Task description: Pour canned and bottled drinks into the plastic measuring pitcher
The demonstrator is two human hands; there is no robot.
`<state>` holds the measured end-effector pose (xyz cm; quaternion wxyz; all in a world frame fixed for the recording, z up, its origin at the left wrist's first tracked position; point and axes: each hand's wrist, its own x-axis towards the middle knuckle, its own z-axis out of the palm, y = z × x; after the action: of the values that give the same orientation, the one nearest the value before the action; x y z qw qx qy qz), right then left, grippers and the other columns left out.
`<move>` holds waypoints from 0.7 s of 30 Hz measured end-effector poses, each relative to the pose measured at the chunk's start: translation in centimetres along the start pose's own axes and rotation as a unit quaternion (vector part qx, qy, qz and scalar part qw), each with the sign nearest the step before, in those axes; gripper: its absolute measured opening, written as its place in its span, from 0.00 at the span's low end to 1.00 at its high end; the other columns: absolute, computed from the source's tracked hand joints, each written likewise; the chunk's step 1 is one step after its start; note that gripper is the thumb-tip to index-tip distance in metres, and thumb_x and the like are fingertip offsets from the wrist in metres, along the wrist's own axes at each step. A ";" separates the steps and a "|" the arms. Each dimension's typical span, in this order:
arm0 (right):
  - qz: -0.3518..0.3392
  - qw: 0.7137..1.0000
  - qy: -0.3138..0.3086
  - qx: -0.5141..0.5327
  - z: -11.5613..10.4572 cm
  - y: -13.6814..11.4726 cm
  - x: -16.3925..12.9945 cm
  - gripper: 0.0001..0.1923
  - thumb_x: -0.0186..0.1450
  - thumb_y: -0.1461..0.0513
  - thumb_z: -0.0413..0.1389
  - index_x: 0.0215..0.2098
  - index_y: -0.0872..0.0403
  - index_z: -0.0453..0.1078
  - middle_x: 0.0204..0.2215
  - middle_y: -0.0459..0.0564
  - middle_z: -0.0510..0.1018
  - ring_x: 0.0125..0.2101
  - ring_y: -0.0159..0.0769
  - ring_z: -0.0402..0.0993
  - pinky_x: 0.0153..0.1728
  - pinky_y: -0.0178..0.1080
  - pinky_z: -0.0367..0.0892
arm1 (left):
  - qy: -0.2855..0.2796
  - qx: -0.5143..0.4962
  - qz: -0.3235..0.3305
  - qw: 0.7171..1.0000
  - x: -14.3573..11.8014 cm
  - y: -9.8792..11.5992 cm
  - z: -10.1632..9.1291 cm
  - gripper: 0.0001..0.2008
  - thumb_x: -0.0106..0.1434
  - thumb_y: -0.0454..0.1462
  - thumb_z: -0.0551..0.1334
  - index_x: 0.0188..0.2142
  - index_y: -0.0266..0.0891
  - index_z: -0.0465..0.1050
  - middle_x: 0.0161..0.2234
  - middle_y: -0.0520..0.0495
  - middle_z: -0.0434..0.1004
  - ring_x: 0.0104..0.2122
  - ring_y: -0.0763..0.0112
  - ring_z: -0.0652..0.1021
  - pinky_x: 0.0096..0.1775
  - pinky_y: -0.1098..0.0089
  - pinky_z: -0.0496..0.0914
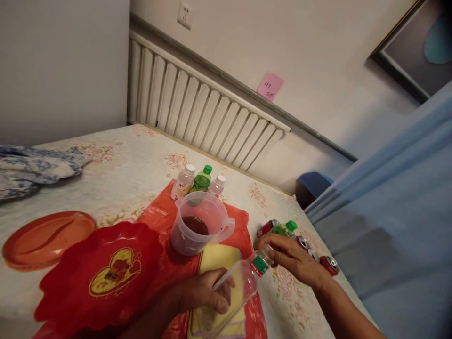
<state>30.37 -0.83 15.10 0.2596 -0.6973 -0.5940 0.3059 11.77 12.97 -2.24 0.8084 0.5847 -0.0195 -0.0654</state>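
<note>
- Your L hand (207, 290) is partly closed, thumb & fingers wrapped round the body of a clear plastic btl (245, 281) w/ a green-and-red label near its neck.
- Your R hand (293, 258) is half open, fingers bent over the btl's neck end; can't tell if it grips.
- Btl's long axis runs diag.: neck up & right in view, twd your R hand; base down-left, twd you.
- Btl pos.: over the folded yellow cloth (223, 255) & shiny red plastic sheet (236, 219), nearer you than the translucent plastic jug (186, 241) w/ brown liquid.
- Btl's mouth is covered by your R fingers, so can't tell if capped; base is hard to make out nr the lower edge.
- Your R hand also part-hides a green-capped bottle (282, 229) beside the drinks cans (330, 266).
- Framed picture (411, 52), top R, is cut off.
</note>
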 end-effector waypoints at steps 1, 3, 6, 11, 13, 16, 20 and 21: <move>-0.012 1.000 0.000 -0.025 0.0 -0.1 0.0 0.17 0.70 0.51 0.47 0.40 0.52 0.71 0.37 0.50 0.73 0.35 0.35 0.69 0.35 0.37 0.66 | 0.004 -0.019 0.005 1.000 0.0 0.0 0.0 0.27 0.44 0.39 0.67 0.44 0.42 0.65 0.32 0.57 0.69 0.35 0.71 0.70 0.37 0.71 0.62; -0.024 0.997 0.008 -0.070 -0.1 0.0 -0.2 0.16 0.70 0.50 0.47 0.43 0.51 0.70 0.40 0.50 0.74 0.39 0.38 0.69 0.41 0.40 0.65 | 0.010 -0.029 0.011 0.999 -0.1 0.2 0.0 0.25 0.43 0.38 0.68 0.43 0.42 0.66 0.32 0.57 0.70 0.35 0.71 0.69 0.38 0.71 0.62; -0.001 0.995 0.030 -0.100 0.0 0.2 -0.6 0.19 0.67 0.49 0.52 0.51 0.49 0.68 0.43 0.50 0.74 0.42 0.40 0.69 0.42 0.40 0.64 | 0.016 -0.016 0.011 1.000 -0.1 0.4 0.1 0.25 0.43 0.38 0.68 0.43 0.43 0.67 0.33 0.57 0.70 0.36 0.70 0.69 0.38 0.71 0.62; 0.046 0.992 0.056 -0.104 0.3 0.7 -0.8 0.18 0.68 0.49 0.50 0.46 0.51 0.71 0.34 0.48 0.74 0.33 0.36 0.69 0.32 0.36 0.63 | 0.022 0.025 0.000 0.999 0.1 0.3 0.2 0.25 0.42 0.38 0.69 0.42 0.44 0.68 0.33 0.57 0.70 0.36 0.70 0.69 0.37 0.70 0.62; 0.038 0.994 0.051 -0.093 0.3 1.0 -0.8 0.16 0.68 0.49 0.51 0.40 0.52 0.73 0.31 0.47 0.73 0.31 0.35 0.67 0.30 0.35 0.62 | 0.024 0.032 -0.003 0.999 0.2 0.0 0.1 0.25 0.42 0.37 0.69 0.43 0.44 0.68 0.33 0.58 0.70 0.36 0.70 0.69 0.37 0.70 0.62; 0.012 0.998 0.055 -0.036 -0.2 1.3 -0.8 0.14 0.66 0.50 0.54 0.40 0.51 0.73 0.34 0.48 0.74 0.34 0.36 0.68 0.34 0.37 0.64 | 0.022 0.028 -0.002 0.999 0.3 -0.2 0.1 0.25 0.43 0.37 0.69 0.43 0.44 0.68 0.33 0.58 0.71 0.35 0.70 0.69 0.36 0.70 0.63; 0.018 0.988 0.135 0.072 -0.7 1.9 -0.6 0.15 0.63 0.51 0.58 0.41 0.51 0.72 0.39 0.51 0.75 0.40 0.39 0.70 0.41 0.40 0.66 | 0.016 0.018 -0.015 1.000 0.1 -0.2 0.2 0.28 0.40 0.37 0.71 0.43 0.43 0.68 0.33 0.57 0.70 0.36 0.69 0.70 0.36 0.70 0.64; 0.032 0.982 0.159 0.101 -0.5 2.3 -0.4 0.15 0.62 0.51 0.59 0.41 0.51 0.72 0.39 0.50 0.75 0.39 0.39 0.70 0.40 0.40 0.66 | 0.013 0.018 -0.025 0.999 0.1 -0.1 0.3 0.29 0.39 0.37 0.71 0.43 0.43 0.68 0.33 0.56 0.70 0.36 0.68 0.70 0.36 0.70 0.64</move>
<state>32.22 -1.62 13.84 0.4103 -0.7255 -0.4887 0.2577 11.80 12.64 -2.24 0.7959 0.6004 0.0040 -0.0774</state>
